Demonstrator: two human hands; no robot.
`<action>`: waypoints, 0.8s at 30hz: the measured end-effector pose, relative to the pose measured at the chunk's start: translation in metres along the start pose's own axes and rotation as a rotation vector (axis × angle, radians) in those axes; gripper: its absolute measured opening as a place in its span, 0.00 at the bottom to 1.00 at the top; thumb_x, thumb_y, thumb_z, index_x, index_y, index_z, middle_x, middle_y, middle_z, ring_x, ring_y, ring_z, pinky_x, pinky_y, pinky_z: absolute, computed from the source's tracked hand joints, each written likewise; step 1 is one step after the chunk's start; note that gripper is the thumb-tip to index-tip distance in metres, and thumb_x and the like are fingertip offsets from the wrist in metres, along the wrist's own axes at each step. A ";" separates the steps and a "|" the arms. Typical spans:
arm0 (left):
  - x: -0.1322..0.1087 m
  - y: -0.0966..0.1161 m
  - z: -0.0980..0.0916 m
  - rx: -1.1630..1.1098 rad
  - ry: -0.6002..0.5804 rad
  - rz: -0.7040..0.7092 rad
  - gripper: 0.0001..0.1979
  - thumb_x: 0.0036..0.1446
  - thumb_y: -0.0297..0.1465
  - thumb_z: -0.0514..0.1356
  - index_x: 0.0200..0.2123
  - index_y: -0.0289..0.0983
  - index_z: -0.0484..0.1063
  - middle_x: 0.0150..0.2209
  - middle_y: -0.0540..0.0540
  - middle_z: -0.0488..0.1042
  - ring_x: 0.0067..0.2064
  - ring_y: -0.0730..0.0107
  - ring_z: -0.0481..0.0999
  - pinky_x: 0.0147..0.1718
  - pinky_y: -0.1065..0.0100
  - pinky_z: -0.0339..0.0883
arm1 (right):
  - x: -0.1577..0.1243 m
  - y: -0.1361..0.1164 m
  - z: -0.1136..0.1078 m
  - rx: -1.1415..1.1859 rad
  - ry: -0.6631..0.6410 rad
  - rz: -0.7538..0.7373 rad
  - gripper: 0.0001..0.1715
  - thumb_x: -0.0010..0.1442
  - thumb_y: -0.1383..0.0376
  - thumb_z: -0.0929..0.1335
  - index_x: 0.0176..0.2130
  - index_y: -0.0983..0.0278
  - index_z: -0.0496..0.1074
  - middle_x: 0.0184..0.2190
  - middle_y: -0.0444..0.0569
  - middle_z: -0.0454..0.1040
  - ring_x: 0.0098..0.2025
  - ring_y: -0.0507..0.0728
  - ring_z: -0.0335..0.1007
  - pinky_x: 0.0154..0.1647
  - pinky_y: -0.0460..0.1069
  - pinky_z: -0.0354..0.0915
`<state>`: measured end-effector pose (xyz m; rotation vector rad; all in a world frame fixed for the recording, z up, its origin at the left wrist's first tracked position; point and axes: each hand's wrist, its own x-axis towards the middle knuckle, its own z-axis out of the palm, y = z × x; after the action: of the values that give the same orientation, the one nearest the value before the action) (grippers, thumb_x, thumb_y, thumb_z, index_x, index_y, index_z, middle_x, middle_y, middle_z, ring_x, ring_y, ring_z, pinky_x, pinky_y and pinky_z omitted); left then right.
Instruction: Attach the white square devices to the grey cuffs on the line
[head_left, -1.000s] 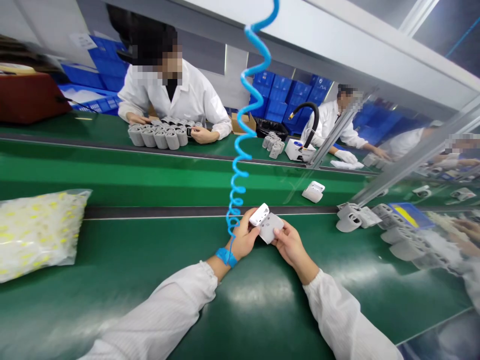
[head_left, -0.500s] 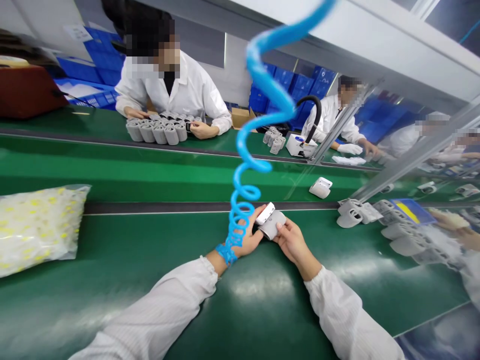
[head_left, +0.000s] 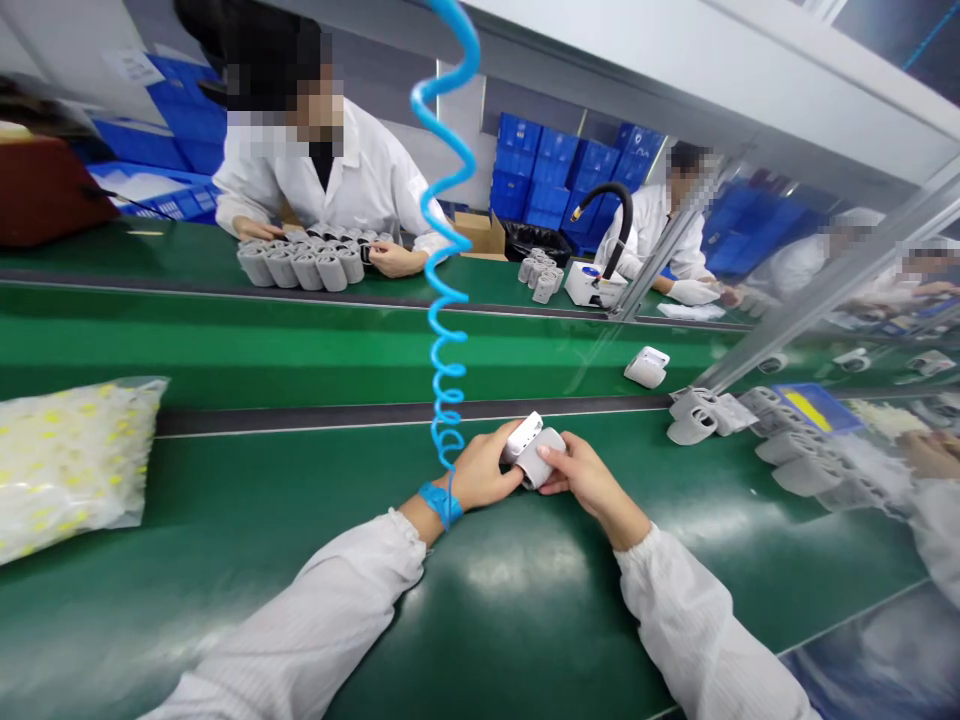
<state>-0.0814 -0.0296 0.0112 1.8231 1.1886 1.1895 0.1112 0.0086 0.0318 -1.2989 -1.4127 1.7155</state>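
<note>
Above the green bench, both hands hold a wrist blood pressure monitor (head_left: 546, 452), a white case joined to a rolled grey cuff. My left hand (head_left: 480, 472) grips it from the left, fingers behind the white case and thumb low by the cuff. From the other side, my right hand (head_left: 585, 475) pinches the cuff's right edge between thumb and fingers. A blue wrist strap (head_left: 441, 505) circles my left wrist, and a coiled blue cord (head_left: 442, 345) rises from it. The fingertips behind the monitor are hidden.
A clear bag (head_left: 75, 465) of white and yellow pieces lies left. Another monitor (head_left: 647, 367) sits on the green belt (head_left: 337, 350) ahead. Grey cuffs (head_left: 694, 418) and a blue tray (head_left: 817, 408) stand right. Across the belt, a co-worker (head_left: 330, 190) handles a group of cuffs.
The monitor has turned slightly in my hands, and my right thumb now lies further over the cuff. The coiled cord has swung left and hangs straighter. The view has shifted a little.
</note>
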 end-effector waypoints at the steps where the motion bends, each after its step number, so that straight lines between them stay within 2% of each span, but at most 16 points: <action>1: 0.000 -0.002 -0.001 0.000 -0.020 -0.018 0.35 0.50 0.24 0.61 0.64 0.39 0.63 0.47 0.42 0.79 0.43 0.56 0.80 0.44 0.60 0.73 | -0.001 0.001 0.000 -0.049 -0.011 0.007 0.27 0.51 0.48 0.76 0.38 0.62 0.65 0.27 0.48 0.78 0.25 0.58 0.78 0.20 0.48 0.73; 4: 0.003 -0.008 -0.001 -0.094 -0.018 -0.084 0.31 0.49 0.25 0.63 0.59 0.38 0.68 0.43 0.43 0.80 0.38 0.59 0.80 0.40 0.62 0.74 | -0.001 0.003 -0.002 -0.181 -0.047 -0.010 0.29 0.53 0.42 0.73 0.38 0.61 0.65 0.20 0.46 0.76 0.18 0.57 0.75 0.14 0.45 0.66; 6: 0.005 -0.007 0.000 -0.313 0.025 -0.139 0.29 0.45 0.27 0.66 0.54 0.36 0.70 0.43 0.41 0.80 0.41 0.58 0.80 0.42 0.60 0.74 | -0.002 0.001 -0.006 -0.207 -0.070 -0.049 0.32 0.54 0.37 0.68 0.35 0.61 0.65 0.16 0.45 0.74 0.15 0.56 0.71 0.11 0.44 0.61; 8: 0.007 -0.002 0.001 -0.625 0.047 -0.213 0.28 0.42 0.29 0.70 0.49 0.35 0.70 0.45 0.40 0.78 0.43 0.54 0.80 0.43 0.57 0.75 | -0.003 -0.004 -0.010 -0.160 -0.034 -0.143 0.34 0.57 0.34 0.64 0.31 0.62 0.66 0.14 0.45 0.72 0.13 0.53 0.67 0.12 0.44 0.58; 11: 0.005 0.010 0.000 -1.016 -0.068 -0.373 0.30 0.44 0.32 0.71 0.51 0.39 0.67 0.48 0.39 0.77 0.43 0.49 0.80 0.37 0.52 0.77 | -0.008 -0.012 -0.013 -0.020 0.081 -0.360 0.26 0.58 0.42 0.69 0.32 0.62 0.71 0.22 0.45 0.75 0.21 0.53 0.70 0.20 0.46 0.64; 13: 0.003 0.016 -0.002 -1.139 -0.156 -0.449 0.30 0.46 0.32 0.70 0.53 0.40 0.66 0.49 0.38 0.76 0.43 0.46 0.81 0.34 0.52 0.78 | -0.012 -0.014 -0.010 0.066 0.031 -0.438 0.19 0.55 0.51 0.74 0.41 0.60 0.73 0.33 0.47 0.78 0.32 0.56 0.75 0.30 0.48 0.69; 14: 0.002 0.018 -0.003 -1.161 -0.176 -0.466 0.30 0.46 0.32 0.70 0.53 0.40 0.66 0.49 0.37 0.77 0.43 0.44 0.81 0.33 0.52 0.78 | -0.015 -0.014 -0.008 0.100 -0.027 -0.450 0.20 0.54 0.55 0.75 0.45 0.58 0.73 0.37 0.48 0.78 0.37 0.57 0.75 0.34 0.49 0.70; 16: 0.001 0.019 -0.004 -1.159 -0.176 -0.482 0.28 0.46 0.31 0.70 0.51 0.39 0.68 0.47 0.37 0.77 0.42 0.44 0.81 0.33 0.51 0.78 | -0.019 -0.013 -0.004 0.147 -0.132 -0.443 0.23 0.54 0.60 0.75 0.50 0.56 0.71 0.41 0.47 0.77 0.41 0.57 0.75 0.37 0.50 0.70; 19: 0.001 0.017 -0.003 -1.137 -0.156 -0.490 0.28 0.44 0.30 0.71 0.50 0.37 0.70 0.45 0.37 0.78 0.39 0.46 0.81 0.31 0.52 0.78 | -0.023 -0.012 -0.004 0.169 -0.210 -0.387 0.27 0.54 0.64 0.75 0.52 0.55 0.69 0.43 0.47 0.76 0.38 0.55 0.75 0.34 0.48 0.70; 24: 0.001 0.015 0.006 -1.062 -0.067 -0.445 0.26 0.38 0.27 0.74 0.43 0.32 0.73 0.38 0.41 0.80 0.34 0.62 0.80 0.32 0.68 0.74 | -0.020 -0.010 -0.015 0.110 -0.298 -0.270 0.37 0.50 0.69 0.77 0.56 0.57 0.65 0.50 0.52 0.75 0.38 0.56 0.77 0.34 0.49 0.73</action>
<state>-0.0707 -0.0344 0.0227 0.7460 0.6341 1.1390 0.1312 -0.0003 0.0480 -0.7761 -1.5514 1.8212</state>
